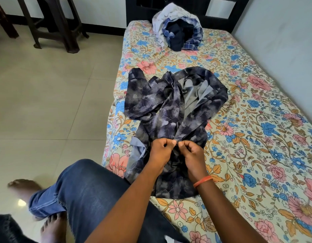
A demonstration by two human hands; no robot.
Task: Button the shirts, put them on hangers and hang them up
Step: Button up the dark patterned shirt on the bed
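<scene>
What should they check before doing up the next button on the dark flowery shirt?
1. Both the left hand and right hand pinch the dark patterned shirt: ok.
2. Button through its hole: cannot tell.
3. Shirt spread flat on the bed: not ok, bunched.
4. Upper front closed: not ok, grey inside shows.
5. Pile of shirts waiting: ok.
6. Hanger nearby: cannot tell.

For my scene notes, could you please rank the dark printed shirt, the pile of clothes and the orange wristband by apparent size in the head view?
1. dark printed shirt
2. pile of clothes, though farther away, so possibly understated
3. orange wristband
</scene>
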